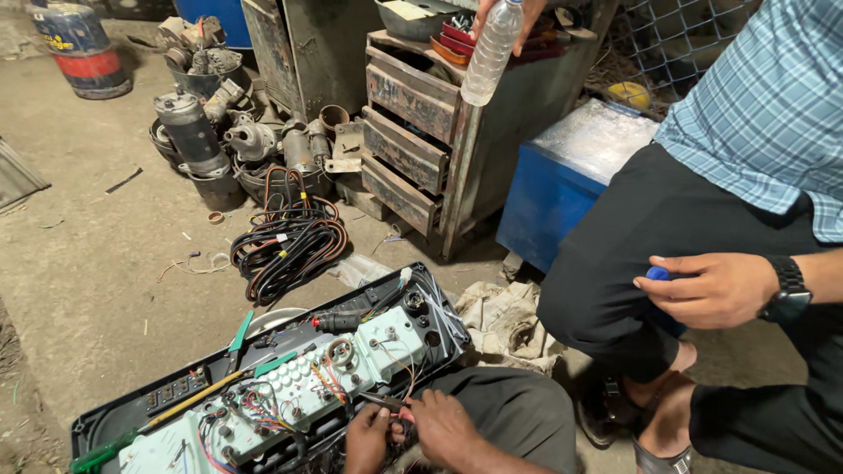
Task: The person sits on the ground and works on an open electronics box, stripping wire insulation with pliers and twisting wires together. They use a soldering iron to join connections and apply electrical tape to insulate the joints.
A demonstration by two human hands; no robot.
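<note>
The instrument panel [263,386] is black-framed with a pale mint-green back, threaded with red, blue and black wires. A screwdriver [149,421] shows a green handle. The coiled cable bundle [288,241] is black with orange strands. A nearby person wears a blue-and-white plaid shirt [773,96] and black trousers [650,246]. The box [562,189] is blue; the barrel [79,46] blue and red.

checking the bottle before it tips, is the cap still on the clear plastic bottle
No, the bottle neck is open and the co-worker's hand on the knee holds a blue cap.
</note>
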